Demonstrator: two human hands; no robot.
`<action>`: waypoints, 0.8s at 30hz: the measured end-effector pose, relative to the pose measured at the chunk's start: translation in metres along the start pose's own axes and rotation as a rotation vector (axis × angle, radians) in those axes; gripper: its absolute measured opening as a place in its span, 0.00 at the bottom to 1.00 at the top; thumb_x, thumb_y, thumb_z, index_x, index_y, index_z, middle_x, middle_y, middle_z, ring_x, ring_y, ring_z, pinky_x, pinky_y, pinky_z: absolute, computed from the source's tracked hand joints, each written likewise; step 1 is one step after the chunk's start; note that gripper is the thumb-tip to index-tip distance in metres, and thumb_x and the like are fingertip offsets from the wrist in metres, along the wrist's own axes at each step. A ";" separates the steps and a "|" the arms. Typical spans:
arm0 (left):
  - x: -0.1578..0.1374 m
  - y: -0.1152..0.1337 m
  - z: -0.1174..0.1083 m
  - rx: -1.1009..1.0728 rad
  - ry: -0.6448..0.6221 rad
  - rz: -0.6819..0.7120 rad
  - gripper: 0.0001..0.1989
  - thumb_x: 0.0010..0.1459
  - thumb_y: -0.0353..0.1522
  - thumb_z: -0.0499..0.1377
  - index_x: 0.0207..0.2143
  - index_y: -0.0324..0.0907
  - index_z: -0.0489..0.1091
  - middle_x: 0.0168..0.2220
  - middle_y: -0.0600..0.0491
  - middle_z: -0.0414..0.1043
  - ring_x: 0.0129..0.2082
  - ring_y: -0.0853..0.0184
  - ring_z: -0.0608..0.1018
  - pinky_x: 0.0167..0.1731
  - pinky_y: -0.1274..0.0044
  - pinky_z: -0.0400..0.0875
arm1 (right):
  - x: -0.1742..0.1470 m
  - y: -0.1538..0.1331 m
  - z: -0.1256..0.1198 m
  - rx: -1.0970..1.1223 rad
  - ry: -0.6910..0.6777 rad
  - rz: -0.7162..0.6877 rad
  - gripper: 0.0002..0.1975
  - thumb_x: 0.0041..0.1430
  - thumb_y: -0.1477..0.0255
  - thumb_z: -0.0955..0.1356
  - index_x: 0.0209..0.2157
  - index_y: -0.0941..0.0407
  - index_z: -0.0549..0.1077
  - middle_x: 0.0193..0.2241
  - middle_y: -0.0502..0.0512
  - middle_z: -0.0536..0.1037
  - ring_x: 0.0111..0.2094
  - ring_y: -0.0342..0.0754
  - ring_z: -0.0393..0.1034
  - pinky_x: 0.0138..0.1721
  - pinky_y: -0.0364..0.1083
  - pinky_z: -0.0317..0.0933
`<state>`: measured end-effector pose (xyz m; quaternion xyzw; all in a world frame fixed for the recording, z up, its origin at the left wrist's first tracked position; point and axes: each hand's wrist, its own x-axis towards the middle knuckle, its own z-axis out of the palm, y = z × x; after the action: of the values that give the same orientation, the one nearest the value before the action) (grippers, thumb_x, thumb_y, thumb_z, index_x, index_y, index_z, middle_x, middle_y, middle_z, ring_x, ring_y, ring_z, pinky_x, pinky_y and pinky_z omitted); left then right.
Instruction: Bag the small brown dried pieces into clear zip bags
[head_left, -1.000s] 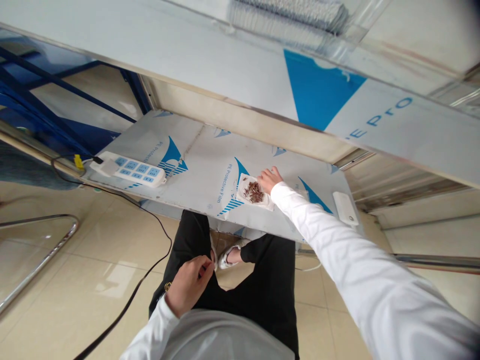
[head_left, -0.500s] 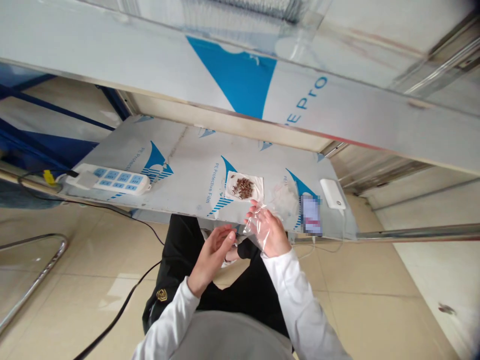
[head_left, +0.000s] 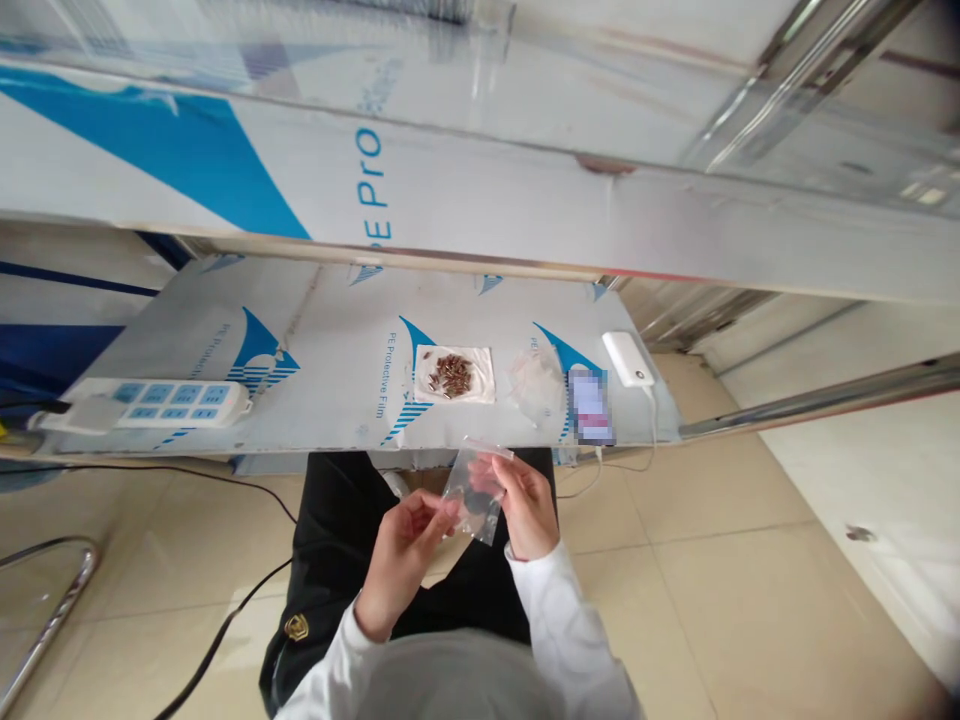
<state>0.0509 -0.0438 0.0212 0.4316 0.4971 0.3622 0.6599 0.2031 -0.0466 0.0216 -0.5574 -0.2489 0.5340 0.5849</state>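
A small clear plastic bag (head_left: pixel 477 505) hangs between my two hands, just in front of the shelf's near edge. My left hand (head_left: pixel 416 530) pinches its lower left side between thumb and fingers. My right hand (head_left: pixel 523 497) grips the upper right side near the bag's opening, its fingers partly seen through the plastic. Past the bag, a pile of small brown metallic pieces (head_left: pixel 452 376) rests on a white cloth or pouch (head_left: pixel 480 385); one piece lies apart at its upper left. To the right sits a clump of clear plastic (head_left: pixel 536 383).
The shelf (head_left: pixel 330 340) is covered in printed protective film. A power strip (head_left: pixel 180 402) lies at its left, a phone (head_left: pixel 591 405) and a white power bank (head_left: pixel 628 358) with a cable at its right. A film-covered upper board (head_left: pixel 480 200) crosses above. A black cable (head_left: pixel 247 595) runs at lower left.
My left hand has come up and taken hold of the bag, which my right hand held alone before. The bag has moved down, off the shelf's edge. The view has shifted right.
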 end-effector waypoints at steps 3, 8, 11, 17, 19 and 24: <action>0.009 -0.002 0.007 0.006 0.038 -0.021 0.18 0.51 0.44 0.62 0.30 0.36 0.70 0.24 0.51 0.74 0.23 0.70 0.75 0.26 0.79 0.70 | 0.026 -0.005 -0.011 -0.151 -0.010 -0.062 0.18 0.48 0.57 0.73 0.34 0.57 0.78 0.29 0.57 0.82 0.27 0.50 0.76 0.31 0.49 0.70; 0.015 -0.006 0.012 0.094 -0.002 -0.003 0.21 0.55 0.46 0.58 0.41 0.38 0.70 0.35 0.47 0.77 0.30 0.67 0.78 0.29 0.78 0.72 | 0.126 -0.035 -0.053 -0.698 0.171 -0.179 0.21 0.48 0.56 0.71 0.36 0.59 0.76 0.32 0.59 0.81 0.32 0.53 0.77 0.35 0.50 0.71; 0.010 -0.013 0.006 0.150 -0.035 -0.023 0.22 0.55 0.47 0.56 0.39 0.37 0.71 0.33 0.47 0.77 0.29 0.67 0.77 0.27 0.79 0.70 | 0.189 -0.047 -0.077 -0.908 0.192 -0.151 0.15 0.48 0.61 0.73 0.31 0.59 0.76 0.30 0.56 0.81 0.35 0.53 0.76 0.38 0.50 0.70; -0.001 -0.020 -0.013 0.199 -0.015 -0.026 0.21 0.55 0.47 0.56 0.36 0.37 0.73 0.29 0.49 0.76 0.28 0.67 0.75 0.28 0.78 0.68 | 0.243 -0.042 -0.085 -1.336 0.199 -0.120 0.14 0.62 0.67 0.65 0.48 0.58 0.69 0.48 0.58 0.71 0.46 0.50 0.69 0.46 0.54 0.66; -0.002 -0.019 -0.018 0.208 0.003 -0.030 0.21 0.55 0.47 0.57 0.36 0.38 0.73 0.29 0.49 0.76 0.29 0.66 0.76 0.28 0.78 0.68 | 0.248 -0.040 -0.082 -1.436 0.222 -0.145 0.21 0.55 0.66 0.71 0.49 0.58 0.68 0.54 0.62 0.66 0.53 0.56 0.63 0.51 0.56 0.62; -0.004 -0.022 -0.027 0.224 0.004 -0.072 0.21 0.55 0.48 0.56 0.36 0.38 0.73 0.31 0.49 0.77 0.30 0.65 0.76 0.29 0.78 0.70 | 0.261 -0.039 -0.085 -1.580 0.229 -0.155 0.40 0.33 0.65 0.79 0.50 0.57 0.66 0.56 0.68 0.63 0.59 0.63 0.54 0.52 0.55 0.57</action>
<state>0.0253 -0.0495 -0.0015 0.4841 0.5508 0.2812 0.6190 0.3714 0.1637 -0.0434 -0.8391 -0.5300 0.0972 0.0746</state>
